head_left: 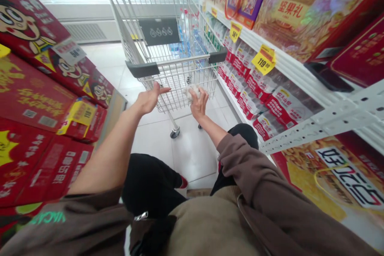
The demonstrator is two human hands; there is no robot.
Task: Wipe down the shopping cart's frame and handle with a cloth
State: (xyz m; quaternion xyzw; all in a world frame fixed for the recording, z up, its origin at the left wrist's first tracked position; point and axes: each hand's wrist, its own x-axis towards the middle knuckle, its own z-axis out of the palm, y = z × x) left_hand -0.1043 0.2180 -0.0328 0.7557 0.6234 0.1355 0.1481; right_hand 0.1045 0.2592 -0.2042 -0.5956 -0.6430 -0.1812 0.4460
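Observation:
A metal shopping cart point(177, 80) stands in front of me, its wire basket side facing me. In my right hand point(199, 104) is a crumpled white cloth or tissue point(189, 89), bunched under the curled fingers at the cart's wire. My left hand point(150, 99) is beside the same wire side, thumb and a finger stretched out, with nothing in it; whether it touches the wire I cannot tell. Above both hands runs the cart's handle bar point(186, 61) with dark grips at its ends.
Red gift boxes point(45, 100) are stacked close on my left. To the right, a white shelf point(288, 100) carries boxes, price tags and packs of bottles point(255, 84). Bottled water point(187, 34) shows through or behind the cart. A refrigerated case point(87, 28) stands ahead.

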